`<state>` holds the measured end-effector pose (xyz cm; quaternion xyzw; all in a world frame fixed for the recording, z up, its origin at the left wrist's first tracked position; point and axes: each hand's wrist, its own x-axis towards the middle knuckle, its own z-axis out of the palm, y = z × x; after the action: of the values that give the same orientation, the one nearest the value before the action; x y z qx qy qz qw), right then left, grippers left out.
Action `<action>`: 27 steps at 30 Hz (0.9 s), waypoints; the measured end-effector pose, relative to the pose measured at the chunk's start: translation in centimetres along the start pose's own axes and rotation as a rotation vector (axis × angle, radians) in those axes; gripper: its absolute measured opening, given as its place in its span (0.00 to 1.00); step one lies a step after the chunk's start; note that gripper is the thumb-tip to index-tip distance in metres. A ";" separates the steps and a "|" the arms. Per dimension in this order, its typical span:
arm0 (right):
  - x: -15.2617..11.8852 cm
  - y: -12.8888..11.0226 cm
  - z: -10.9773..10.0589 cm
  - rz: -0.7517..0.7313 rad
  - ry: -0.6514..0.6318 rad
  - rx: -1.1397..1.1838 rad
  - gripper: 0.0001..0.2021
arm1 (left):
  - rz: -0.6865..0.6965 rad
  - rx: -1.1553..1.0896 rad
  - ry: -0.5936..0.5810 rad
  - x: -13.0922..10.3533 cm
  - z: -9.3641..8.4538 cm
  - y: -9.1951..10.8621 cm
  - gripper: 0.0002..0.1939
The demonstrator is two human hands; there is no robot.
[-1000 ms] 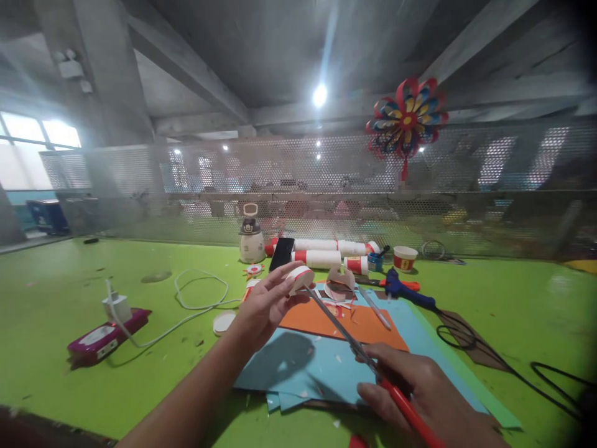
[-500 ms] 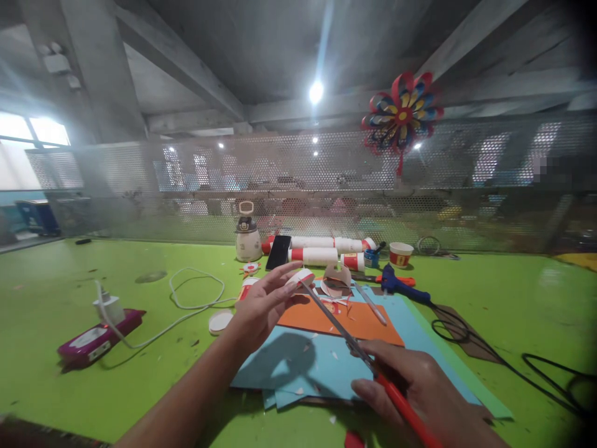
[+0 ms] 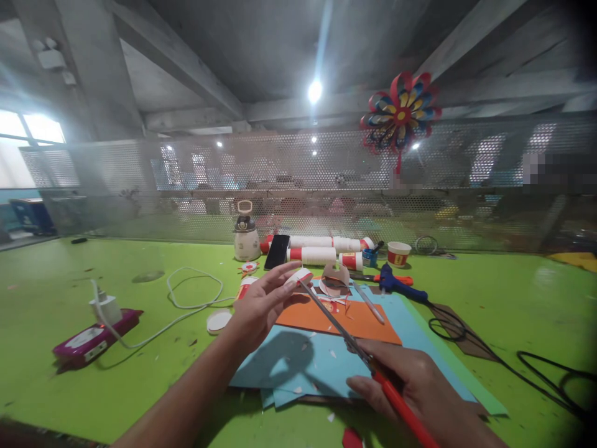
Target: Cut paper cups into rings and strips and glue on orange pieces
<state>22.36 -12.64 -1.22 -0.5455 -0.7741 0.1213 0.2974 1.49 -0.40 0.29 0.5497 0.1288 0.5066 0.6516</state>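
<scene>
Between the thumb and fingers of my left hand [image 3: 261, 305] is a small white paper piece with a red edge [image 3: 302, 276]. My right hand [image 3: 415, 379] is closed around the red handles of a pair of scissors [image 3: 333, 320]. The scissor tips reach the lower edge of the paper piece. Below both hands lie blue sheets [image 3: 326, 367] with small white scraps, and an orange sheet [image 3: 345, 317] on top. A cut paper cup [image 3: 334, 280] and a silver pen [image 3: 369, 303] are just beyond the scissors.
A blue glue gun [image 3: 401, 283] with a black cable lies to the right. Stacked paper cups [image 3: 312, 256], a phone [image 3: 277, 252] and a bottle [image 3: 247, 239] stand or lie at the back. On the left are a purple power strip [image 3: 96, 339] and a white cable [image 3: 175, 322].
The whole view has shifted very slightly. Both hands, the scissors and the paper piece keep almost the same pose.
</scene>
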 end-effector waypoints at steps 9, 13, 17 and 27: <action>-0.1 -0.6 0.2 -0.064 0.084 0.061 0.13 | -0.049 -0.060 0.028 -0.1 0.4 0.0 0.20; -0.2 -0.4 0.3 -0.080 0.056 0.028 0.12 | -0.049 -0.055 0.025 -0.1 0.4 -0.1 0.18; -0.1 -0.2 0.4 -0.081 0.047 0.032 0.13 | -0.059 -0.059 0.026 -0.2 0.3 -0.3 0.18; 0.0 0.1 0.8 -0.039 0.057 0.028 0.13 | -0.061 -0.030 0.045 -0.1 0.4 -0.4 0.17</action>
<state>21.94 -12.52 -1.86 -0.5293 -0.7740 0.1107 0.3293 1.98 -0.65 0.08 0.5242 0.1526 0.5008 0.6717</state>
